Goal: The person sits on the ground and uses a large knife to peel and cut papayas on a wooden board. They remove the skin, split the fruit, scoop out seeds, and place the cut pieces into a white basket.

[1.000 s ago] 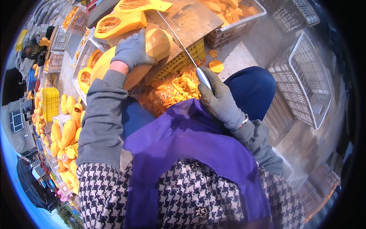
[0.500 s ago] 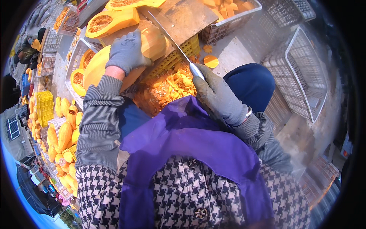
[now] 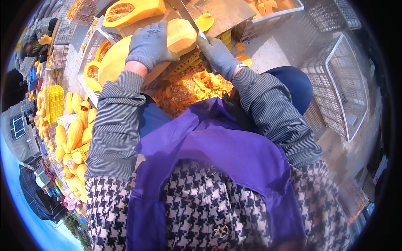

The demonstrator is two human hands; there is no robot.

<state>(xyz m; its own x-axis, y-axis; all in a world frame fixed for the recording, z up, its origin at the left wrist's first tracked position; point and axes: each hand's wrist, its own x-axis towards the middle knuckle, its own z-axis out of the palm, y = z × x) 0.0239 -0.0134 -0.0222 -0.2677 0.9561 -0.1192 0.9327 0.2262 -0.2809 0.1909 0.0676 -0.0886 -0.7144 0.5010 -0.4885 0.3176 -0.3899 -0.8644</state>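
Observation:
My left hand (image 3: 150, 45), in a grey glove, presses down on a long peeled orange squash (image 3: 178, 37) that lies across a board. Right beside the squash's cut end, my right hand (image 3: 217, 54), also gloved in grey, grips the handle of a large knife (image 3: 186, 16). The blade rises from that hand toward the top of the view and rests against the squash. A thin cut slice (image 3: 206, 21) lies just past the blade. Below both hands a yellow crate (image 3: 190, 62) holds a heap of orange peelings (image 3: 190, 88).
A halved squash (image 3: 132, 10) lies beyond the board. A metal tray (image 3: 272, 12) at the top holds cut pieces. White wire baskets (image 3: 345, 92) stand to the right. Whole squashes (image 3: 73, 134) and a yellow crate (image 3: 53, 102) lie on the left, with a person (image 3: 39, 35) farther back.
My right hand has moved up and left with the knife, bringing the blade against the squash's end. The left hand stays on the squash.

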